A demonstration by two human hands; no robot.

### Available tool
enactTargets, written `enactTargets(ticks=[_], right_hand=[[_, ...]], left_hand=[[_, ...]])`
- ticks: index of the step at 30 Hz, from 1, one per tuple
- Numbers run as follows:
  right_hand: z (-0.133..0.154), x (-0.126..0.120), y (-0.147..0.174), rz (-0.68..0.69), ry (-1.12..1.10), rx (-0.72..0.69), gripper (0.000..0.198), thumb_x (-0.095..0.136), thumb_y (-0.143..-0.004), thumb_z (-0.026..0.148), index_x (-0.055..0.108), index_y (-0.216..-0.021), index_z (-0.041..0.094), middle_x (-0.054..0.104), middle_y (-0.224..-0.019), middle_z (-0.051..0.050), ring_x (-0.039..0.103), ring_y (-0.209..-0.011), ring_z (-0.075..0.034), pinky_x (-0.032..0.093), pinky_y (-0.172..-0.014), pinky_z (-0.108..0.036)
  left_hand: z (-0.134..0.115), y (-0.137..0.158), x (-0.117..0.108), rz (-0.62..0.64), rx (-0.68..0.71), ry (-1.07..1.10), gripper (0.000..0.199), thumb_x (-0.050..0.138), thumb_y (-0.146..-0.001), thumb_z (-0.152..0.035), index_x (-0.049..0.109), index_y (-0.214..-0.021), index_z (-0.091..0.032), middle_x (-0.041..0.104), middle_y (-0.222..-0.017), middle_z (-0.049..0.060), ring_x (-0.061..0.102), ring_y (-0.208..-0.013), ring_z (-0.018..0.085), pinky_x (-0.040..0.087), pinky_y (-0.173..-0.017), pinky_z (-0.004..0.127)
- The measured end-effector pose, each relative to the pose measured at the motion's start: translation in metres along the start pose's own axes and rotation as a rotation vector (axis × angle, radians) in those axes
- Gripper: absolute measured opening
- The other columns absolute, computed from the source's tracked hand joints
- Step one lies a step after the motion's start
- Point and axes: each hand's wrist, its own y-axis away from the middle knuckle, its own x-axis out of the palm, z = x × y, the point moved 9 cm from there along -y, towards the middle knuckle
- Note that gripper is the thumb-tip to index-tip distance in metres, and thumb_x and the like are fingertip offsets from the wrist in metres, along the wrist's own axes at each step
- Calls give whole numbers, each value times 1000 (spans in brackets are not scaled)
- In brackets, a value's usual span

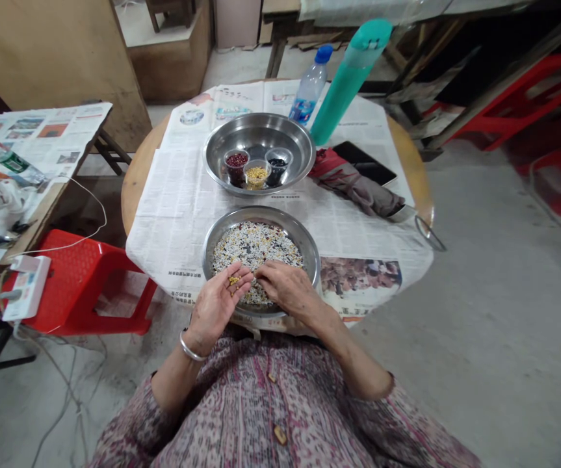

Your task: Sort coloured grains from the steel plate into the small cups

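Observation:
A steel pan (309, 244) of mixed white, dark and yellow grains (255, 247) sits near the table's front edge. My left hand (216, 302) lies palm up over its near rim, cupping a few yellow grains (234, 281). My right hand (285, 286) rests palm down beside it, fingertips pinched at the grains by the left fingers. Farther back stands a second steel pan (260, 130) holding three small cups: red beans (236, 160), yellow grains (257, 174), black beans (277, 163).
Newspaper (173, 208) covers the round table. A clear water bottle (311, 84), a teal flask (348, 78), a folded umbrella (358, 185) and a dark phone (365, 162) lie at the back right. A red stool (85, 279) stands left, beside another paper-covered table (26, 136).

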Motion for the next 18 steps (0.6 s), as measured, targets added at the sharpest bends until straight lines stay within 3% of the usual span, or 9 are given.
enactTargets(ticks=[6,10,14,18], right_hand=[[-7,-8,4,-64,-74,55,16,52,-91,18,67,-90,20,69,-90,-5,62,-83,-17,40,-71,-27],[-18,-22,6,-207,-199,130,14,53,-86,17,67,-87,20,67,-91,-4,60,-77,-15,41,-70,-27],[-21,-41,5,-344,-450,157,14,53,-84,17,65,-78,18,65,-77,-3,56,-67,-13,43,-66,-27],[-3,-49,-2,-278,-697,69,18,55,-88,27,71,-87,19,67,-76,-2,56,-64,-12,42,-59,-24]], left_hand=[[1,-1,-2,20,16,-16,24,53,-94,-19,69,-106,-7,71,-105,13,69,-97,19,47,-102,35],[0,-1,-1,13,16,-17,24,51,-95,-19,69,-106,-7,71,-104,13,69,-95,19,48,-100,35],[0,-1,-2,-5,17,-26,24,53,-94,-20,69,-107,-7,71,-106,14,69,-96,20,47,-103,37],[1,0,-1,21,16,-35,26,53,-95,-20,68,-111,-7,71,-112,15,69,-103,22,46,-105,37]])
